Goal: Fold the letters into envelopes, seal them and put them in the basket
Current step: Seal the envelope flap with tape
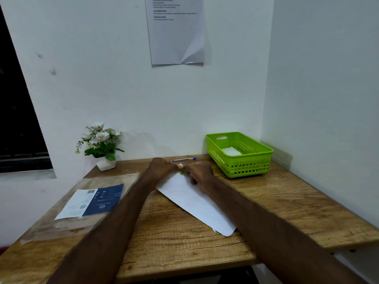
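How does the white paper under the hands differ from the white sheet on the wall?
The paper lies flat on the table; the sheet hangs upright. The paper looks blank; the sheet carries printed lines at its top. The sheet has a creased lower right corner. Both are white.

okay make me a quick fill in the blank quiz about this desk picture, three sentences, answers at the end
1. The basket at the back right of the table is coloured ____.
2. Both hands, left hand and right hand, meet at the far end of a white ____.
3. The pen lies between the basket and the potted ____.

Answers: green; envelope; flowers
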